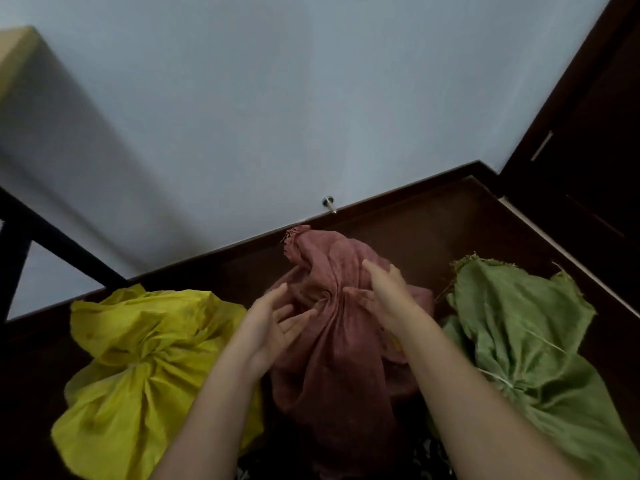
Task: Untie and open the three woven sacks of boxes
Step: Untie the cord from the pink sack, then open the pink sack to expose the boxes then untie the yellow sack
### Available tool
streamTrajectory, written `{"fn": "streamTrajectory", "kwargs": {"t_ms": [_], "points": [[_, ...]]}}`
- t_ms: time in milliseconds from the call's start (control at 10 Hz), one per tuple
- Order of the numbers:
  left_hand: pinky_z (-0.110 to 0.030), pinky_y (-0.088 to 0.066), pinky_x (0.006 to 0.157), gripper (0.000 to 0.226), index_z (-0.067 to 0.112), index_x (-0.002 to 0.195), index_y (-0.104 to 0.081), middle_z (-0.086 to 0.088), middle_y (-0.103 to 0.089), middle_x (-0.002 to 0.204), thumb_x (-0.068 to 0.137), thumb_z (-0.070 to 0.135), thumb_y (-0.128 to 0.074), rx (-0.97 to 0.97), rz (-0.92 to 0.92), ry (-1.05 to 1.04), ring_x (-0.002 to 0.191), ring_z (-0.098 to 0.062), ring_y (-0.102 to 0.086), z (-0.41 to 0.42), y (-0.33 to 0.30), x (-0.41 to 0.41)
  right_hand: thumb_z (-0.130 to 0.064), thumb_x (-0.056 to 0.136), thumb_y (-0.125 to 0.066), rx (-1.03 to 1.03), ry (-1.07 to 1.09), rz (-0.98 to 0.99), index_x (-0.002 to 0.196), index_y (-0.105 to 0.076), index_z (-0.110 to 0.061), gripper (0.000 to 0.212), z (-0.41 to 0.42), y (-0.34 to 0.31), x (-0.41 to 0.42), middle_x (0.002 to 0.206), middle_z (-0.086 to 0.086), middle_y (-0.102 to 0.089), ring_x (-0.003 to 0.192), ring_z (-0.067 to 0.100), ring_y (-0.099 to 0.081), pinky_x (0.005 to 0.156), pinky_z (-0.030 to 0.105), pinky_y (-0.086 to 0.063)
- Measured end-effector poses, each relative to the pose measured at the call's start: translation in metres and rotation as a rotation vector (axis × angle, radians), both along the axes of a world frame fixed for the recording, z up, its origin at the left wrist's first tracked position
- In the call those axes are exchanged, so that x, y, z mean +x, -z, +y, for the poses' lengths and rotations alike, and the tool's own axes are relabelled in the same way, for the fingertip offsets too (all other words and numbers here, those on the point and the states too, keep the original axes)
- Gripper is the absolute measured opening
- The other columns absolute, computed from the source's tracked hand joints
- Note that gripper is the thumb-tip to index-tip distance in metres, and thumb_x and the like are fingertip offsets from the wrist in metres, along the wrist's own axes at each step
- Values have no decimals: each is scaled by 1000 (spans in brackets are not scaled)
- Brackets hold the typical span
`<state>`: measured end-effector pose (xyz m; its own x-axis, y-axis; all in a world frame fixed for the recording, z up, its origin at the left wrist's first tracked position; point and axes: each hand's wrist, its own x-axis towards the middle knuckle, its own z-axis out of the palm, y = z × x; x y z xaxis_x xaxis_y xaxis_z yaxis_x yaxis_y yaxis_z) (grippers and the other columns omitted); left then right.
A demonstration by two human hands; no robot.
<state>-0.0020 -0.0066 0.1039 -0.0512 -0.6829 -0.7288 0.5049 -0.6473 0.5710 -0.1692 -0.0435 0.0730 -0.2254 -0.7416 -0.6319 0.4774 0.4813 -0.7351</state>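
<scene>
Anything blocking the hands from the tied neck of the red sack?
Nothing visible. The left hand and right hand flank the gathered neck of the red sack, fingers open. The yellow sack and green sack sit off to the sides.

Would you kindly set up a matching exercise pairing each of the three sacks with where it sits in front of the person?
Things:
1. yellow sack
2. reddish sack
3. green sack

Places:
A. in the middle, between the left hand and right hand
B. on the person's right
C. on the person's left

Pairs: 1-C, 2-A, 3-B
</scene>
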Motion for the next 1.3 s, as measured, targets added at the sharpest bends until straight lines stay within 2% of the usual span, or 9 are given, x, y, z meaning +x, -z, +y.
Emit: {"fn": "streamTrajectory", "kwargs": {"t_ms": [100,300,500,700,900,1000,1100,1200,1300], "points": [[-25,-57,52,48,7,136,-43,-11,-42,143,95,28,-52,-8,80,-8,79,-31,-71,-9,2,2,-21,99,-48,-7,-71,-123,141,-32,-13,45,-3,-11,-2,122,24,-52,92,31,-63,70,33,-56],[-22,-54,46,49,9,123,-52,-7,-63,115,91,46,-55,21,123,5,59,-25,-69,-12,3,6,-25,97,-54,-71,-461,67,111,-59,-10,21,10,-41,-1,81,6,-58,66,14,-57,60,22,-49],[-18,-51,50,27,15,115,-64,0,-70,76,91,26,-58,-87,-37,127,54,-10,-61,-14,-2,1,-7,92,-59,-236,-915,233,101,-71,-22,21,31,-58,-6,91,-4,-72,77,4,-66,71,15,-52],[-33,-58,77,34,4,101,-62,-18,-64,88,88,-17,-39,-306,-38,-1,78,-23,-62,-4,-19,-8,-42,97,-50,-123,-170,290,114,-57,-16,32,34,-76,-27,95,2,-66,75,14,-62,67,30,-50],[-42,-51,88,44,4,96,-66,-19,-70,95,66,-21,-49,-446,-200,114,87,-31,-67,30,-49,-19,-83,77,-37,-43,-161,-100,113,-50,-26,69,55,-144,-42,119,16,-57,102,34,-65,83,49,-54],[-40,-47,94,49,10,89,-73,-20,-61,113,50,-1,-45,-475,-243,259,102,-32,-61,46,-76,-20,-76,85,-33,-108,-224,-149,107,-67,-23,66,76,-177,-37,115,10,-66,102,30,-63,87,45,-53],[-42,-49,92,51,-1,102,-69,-19,-65,112,62,20,-46,-451,-265,519,102,-38,-62,62,-115,-17,-17,104,-28,-188,-141,-98,76,-49,-11,36,98,-196,-38,83,-5,-53,78,24,-52,55,19,-46],[-21,-48,51,63,0,77,-69,-10,-67,63,93,48,-31,-365,-347,699,59,-31,-66,78,-146,-15,-7,101,-35,-224,-202,25,70,-46,-12,33,116,-210,-42,72,2,-51,61,18,-50,48,22,-45],[-13,-31,37,55,10,60,-57,-3,-53,40,99,37,-29,-350,-478,657,29,-12,-46,82,-161,-16,3,90,-55,-266,-485,112,80,-64,0,14,112,-223,-34,60,8,-65,48,15,-63,45,20,-48]]}}
